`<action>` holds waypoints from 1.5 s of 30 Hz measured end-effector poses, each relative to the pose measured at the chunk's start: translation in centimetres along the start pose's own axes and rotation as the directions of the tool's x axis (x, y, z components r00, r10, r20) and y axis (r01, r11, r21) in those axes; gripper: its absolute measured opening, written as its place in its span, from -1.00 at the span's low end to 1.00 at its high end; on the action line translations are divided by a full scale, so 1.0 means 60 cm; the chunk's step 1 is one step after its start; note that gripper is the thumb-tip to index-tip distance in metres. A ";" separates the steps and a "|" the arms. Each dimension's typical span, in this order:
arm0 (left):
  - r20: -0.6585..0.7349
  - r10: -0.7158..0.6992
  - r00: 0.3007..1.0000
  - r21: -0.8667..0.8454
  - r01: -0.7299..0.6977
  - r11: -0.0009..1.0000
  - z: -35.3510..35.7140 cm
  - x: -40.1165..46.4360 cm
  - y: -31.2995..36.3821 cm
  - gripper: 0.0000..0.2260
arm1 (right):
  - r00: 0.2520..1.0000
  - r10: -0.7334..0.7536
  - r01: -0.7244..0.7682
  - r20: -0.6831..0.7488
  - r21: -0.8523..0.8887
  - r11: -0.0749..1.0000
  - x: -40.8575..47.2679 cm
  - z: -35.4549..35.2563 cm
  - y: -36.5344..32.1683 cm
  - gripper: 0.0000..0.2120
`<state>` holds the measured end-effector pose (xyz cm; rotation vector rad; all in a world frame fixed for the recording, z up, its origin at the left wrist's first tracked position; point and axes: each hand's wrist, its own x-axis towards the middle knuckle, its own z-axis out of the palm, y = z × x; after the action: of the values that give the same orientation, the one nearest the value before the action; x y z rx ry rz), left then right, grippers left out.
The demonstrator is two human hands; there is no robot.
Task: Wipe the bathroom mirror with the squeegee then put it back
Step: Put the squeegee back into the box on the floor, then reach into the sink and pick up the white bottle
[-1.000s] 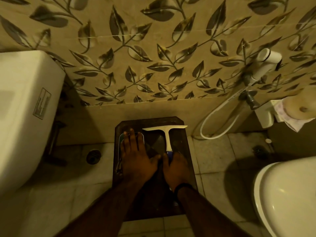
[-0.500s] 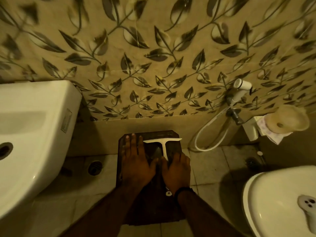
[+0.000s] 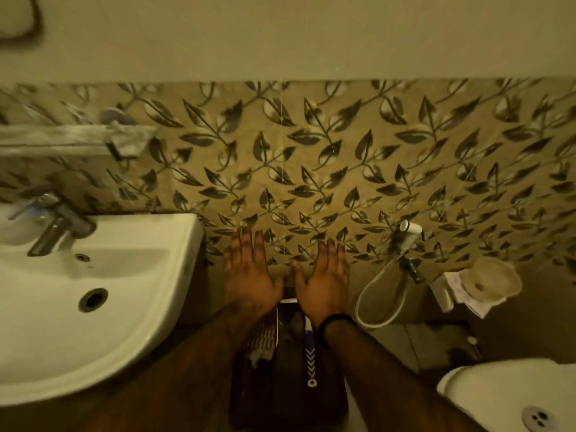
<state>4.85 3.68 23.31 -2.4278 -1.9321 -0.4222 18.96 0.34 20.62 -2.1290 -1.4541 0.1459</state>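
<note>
The squeegee [image 3: 310, 360] lies on a dark wooden stool [image 3: 290, 406] below my arms; its blue and white handle shows, while my hands hide its white blade. My left hand [image 3: 249, 269] and my right hand [image 3: 324, 279] are held flat with straight fingers, side by side above the stool, holding nothing. A dark band circles my right wrist. A corner of what may be the mirror [image 3: 18, 23] shows at the top left, blurred.
A white washbasin [image 3: 103, 294] with a chrome tap [image 3: 53, 226] is at the left. A glass shelf [image 3: 71, 140] hangs above it. At right are a hand spray with hose [image 3: 405, 244], a tissue roll [image 3: 486, 280] and a toilet cistern [image 3: 511, 400]. A striped cloth [image 3: 263, 335] lies on the stool.
My view has tilted upward. Both hands have lifted off the stool and squeegee and now hover flat above them; the squeegee stays on the stool.
</note>
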 end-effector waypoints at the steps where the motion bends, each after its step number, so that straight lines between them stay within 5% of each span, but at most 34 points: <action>1: -0.025 -0.003 1.000 0.002 0.003 1.000 -0.022 0.006 0.001 -0.14 | 1.000 -0.019 0.019 -0.013 -0.002 1.000 0.005 -0.019 -0.016 -0.25; 13: -0.227 -0.057 0.972 -0.005 0.057 0.998 -0.227 0.007 -0.062 -0.13 | 0.987 -0.155 0.158 -0.051 0.051 0.986 0.014 -0.147 -0.185 -0.25; 33: -0.360 -0.309 0.880 0.087 0.361 0.929 -0.365 -0.096 -0.316 -0.12 | 0.895 -0.441 0.423 0.062 0.190 0.886 -0.066 -0.109 -0.454 -0.23; 45: -0.468 -0.328 0.821 0.099 0.417 0.903 -0.441 -0.071 -0.356 -0.14 | 0.826 -0.561 0.561 -0.054 0.181 0.808 -0.039 -0.139 -0.535 -0.27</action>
<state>-21.87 0.08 44.52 -1.6358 -2.1017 -0.6820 -5.34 3.51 43.07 -1.4673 -1.9232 0.0579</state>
